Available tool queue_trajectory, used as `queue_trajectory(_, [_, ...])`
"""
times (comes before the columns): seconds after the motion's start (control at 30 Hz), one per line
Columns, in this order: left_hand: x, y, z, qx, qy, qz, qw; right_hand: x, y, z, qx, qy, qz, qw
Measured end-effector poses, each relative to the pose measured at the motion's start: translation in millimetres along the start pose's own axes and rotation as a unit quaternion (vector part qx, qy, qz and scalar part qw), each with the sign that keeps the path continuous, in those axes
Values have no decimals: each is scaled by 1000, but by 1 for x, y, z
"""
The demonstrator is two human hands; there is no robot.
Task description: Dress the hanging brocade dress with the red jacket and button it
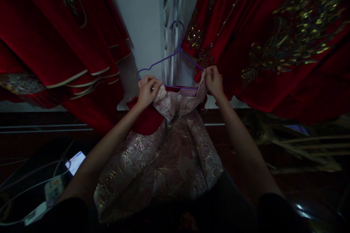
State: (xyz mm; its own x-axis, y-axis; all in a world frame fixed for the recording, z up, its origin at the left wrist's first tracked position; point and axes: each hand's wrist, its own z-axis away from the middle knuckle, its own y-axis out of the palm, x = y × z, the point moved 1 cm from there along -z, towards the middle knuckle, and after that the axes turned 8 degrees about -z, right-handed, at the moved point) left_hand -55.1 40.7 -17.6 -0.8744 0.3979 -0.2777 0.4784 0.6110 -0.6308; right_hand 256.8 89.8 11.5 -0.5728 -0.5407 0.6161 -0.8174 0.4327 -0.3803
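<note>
Two hands pinch a pink brocade dress (180, 164) by its shoulders

The dress spreads from the middle of the frame to the lower centre, its patterned skirt glinting gold. Left of centre, the left hand (149, 91) pinches one shoulder between thumb and curled fingers. Right of centre, the right hand (215, 83) pinches the other shoulder, close to one end of a purple hanger (164, 59). The hanger's other end shows just above the left hand, and its lower bar crosses the neckline. Its hook stands at upper centre in front of white metal scrollwork (166, 25); whether it hangs there, I cannot tell. A plain red piece of cloth (147, 121) lies against the dress below the left hand. Red drapery (68, 43) fills the upper left, and a red sequined cloth (273, 91) the upper right. At lower left, a lit phone (76, 162) lies near a white power strip (54, 188).
</note>
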Motion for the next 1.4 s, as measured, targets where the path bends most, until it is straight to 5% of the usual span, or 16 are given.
queue_trajectory(0.1, [58, -2, -4, -48, -150, -31, 987, -5, -3, -9, 13, -9, -10, 1000])
queue_trajectory(0.27, [112, 12, -2, 37, -196, 62, 978, -12, -1, -18, 18, -2, -29, 999])
queue_trajectory(0.6, [124, 20, 8, -5, -209, 127, 970, -13, -3, -18, 26, -9, -41, 999])
queue_trajectory(0.73, [130, 15, -10, -13, -201, 139, 970, -12, -4, -20, 31, -7, -43, 999])
queue_trajectory(1.0, [69, -20, -65, 88, -54, 209, 972, -11, -6, -18, 50, -2, -50, 998])
queue_trajectory(1.1, [75, -21, -61, 101, -116, 279, 948, -11, -6, -18, 47, -3, -70, 996])
queue_trajectory(1.2, [109, -13, -38, 114, -212, 345, 907, -11, -4, -19, 45, 0, -95, 994])
queue_trajectory(1.33, [150, 2, 9, 300, -275, 253, 878, -11, -3, -20, 48, -5, -120, 992])
queue_trajectory(1.4, [160, 3, 27, 339, -312, 211, 862, -10, -3, -19, 49, -4, -121, 991])
